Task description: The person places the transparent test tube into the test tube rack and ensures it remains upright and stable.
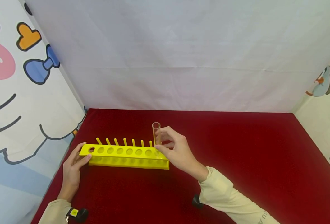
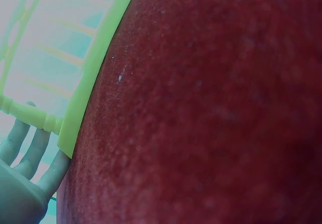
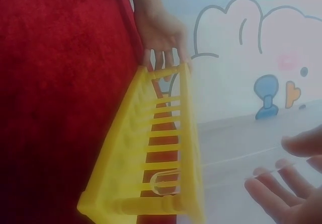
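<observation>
A yellow test tube rack lies across the cloth, with a row of holes along its top and slanted pegs along its far side. At its left end, my left hand grips the rack between thumb and fingers; its fingers show behind the end post in the left wrist view. My right hand pinches a clear glass test tube upright in the rack's rightmost hole. Below the top plate, the tube's rounded bottom shows in the right wrist view.
Dark red cloth covers the table. A white curtain hangs along the back edge. Cartoon-printed panels stand at the left and right sides.
</observation>
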`<act>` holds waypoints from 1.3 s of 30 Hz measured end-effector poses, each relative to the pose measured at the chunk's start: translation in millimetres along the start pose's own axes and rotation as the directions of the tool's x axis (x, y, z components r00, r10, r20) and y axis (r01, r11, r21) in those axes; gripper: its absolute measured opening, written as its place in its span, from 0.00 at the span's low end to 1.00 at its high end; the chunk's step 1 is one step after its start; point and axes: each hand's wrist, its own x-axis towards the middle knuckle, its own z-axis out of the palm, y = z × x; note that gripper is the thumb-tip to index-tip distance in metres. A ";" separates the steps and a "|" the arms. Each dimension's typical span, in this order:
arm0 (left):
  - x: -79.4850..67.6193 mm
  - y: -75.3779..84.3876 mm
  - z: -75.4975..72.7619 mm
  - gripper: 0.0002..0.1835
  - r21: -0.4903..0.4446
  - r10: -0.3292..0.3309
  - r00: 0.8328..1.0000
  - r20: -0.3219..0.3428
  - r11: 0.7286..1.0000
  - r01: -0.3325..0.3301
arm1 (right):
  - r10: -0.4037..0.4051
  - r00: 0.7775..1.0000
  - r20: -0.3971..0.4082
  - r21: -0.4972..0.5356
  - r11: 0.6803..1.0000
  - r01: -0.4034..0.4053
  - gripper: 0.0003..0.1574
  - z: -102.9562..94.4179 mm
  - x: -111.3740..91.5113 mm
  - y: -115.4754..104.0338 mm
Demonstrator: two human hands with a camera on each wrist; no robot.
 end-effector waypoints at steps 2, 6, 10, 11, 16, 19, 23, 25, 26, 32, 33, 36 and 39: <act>-1.8 3.7 0.6 0.24 -0.004 0.003 1.000 0.001 1.000 -0.003 | 0.002 1.000 -0.002 -0.002 1.000 -0.002 0.18 0.5 -0.4 0.6; -3.6 7.0 1.2 0.24 -0.003 0.006 1.000 0.000 1.000 -0.006 | 0.007 1.000 -0.004 -0.001 1.000 -0.007 0.17 0.9 -0.7 1.7; -1.5 2.4 0.8 0.24 -0.004 0.001 1.000 -0.006 1.000 -0.001 | 0.012 1.000 -0.005 0.002 1.000 -0.012 0.17 1.1 -1.0 2.5; -0.6 0.5 0.6 0.24 -0.004 -0.001 1.000 -0.007 1.000 0.001 | 0.015 1.000 -0.005 0.003 1.000 -0.015 0.17 1.2 -1.1 2.6; 2.4 -5.4 -0.7 0.24 0.006 -0.010 1.000 -0.012 1.000 0.010 | 0.027 1.000 -0.002 0.004 1.000 -0.027 0.16 2.0 -1.6 3.4; 1.8 -3.1 -0.6 0.24 0.003 -0.010 1.000 -0.012 1.000 0.010 | 0.035 0.999 -0.002 0.006 0.999 -0.035 0.15 2.9 -2.2 4.5; -0.7 3.1 0.3 0.24 -0.012 -0.008 1.000 -0.012 1.000 0.007 | 0.039 0.999 0.000 0.005 0.999 -0.039 0.14 4.0 -2.4 6.0; -1.6 4.9 0.5 0.24 -0.013 -0.007 1.000 -0.012 1.000 0.007 | 0.040 0.999 0.001 0.002 0.999 -0.040 0.14 4.4 -2.5 6.7; -1.5 4.9 0.5 0.24 -0.011 -0.007 1.000 -0.012 1.000 0.007 | 0.040 0.999 0.002 0.001 0.999 -0.040 0.14 4.5 -2.6 6.9; 3.2 -4.9 -0.9 0.24 -0.003 -0.007 1.000 -0.014 1.000 0.007 | 0.059 0.998 0.000 -0.002 0.998 -0.059 0.14 4.6 -3.7 7.3; 3.7 -6.1 -1.0 0.24 -0.004 -0.009 1.000 -0.015 1.000 0.009 | 0.061 0.998 -0.001 -0.003 0.998 -0.061 0.14 4.6 -4.1 7.5; 3.9 -7.1 -0.7 0.24 0.002 -0.013 1.000 -0.016 1.000 0.013 | 0.070 0.998 -0.003 -0.004 0.998 -0.070 0.14 4.9 -5.1 7.7; 3.3 -7.1 -0.4 0.24 -0.001 -0.018 1.000 -0.019 1.000 0.018 | 0.072 0.997 -0.001 0.001 0.997 -0.072 0.15 5.1 -5.8 8.1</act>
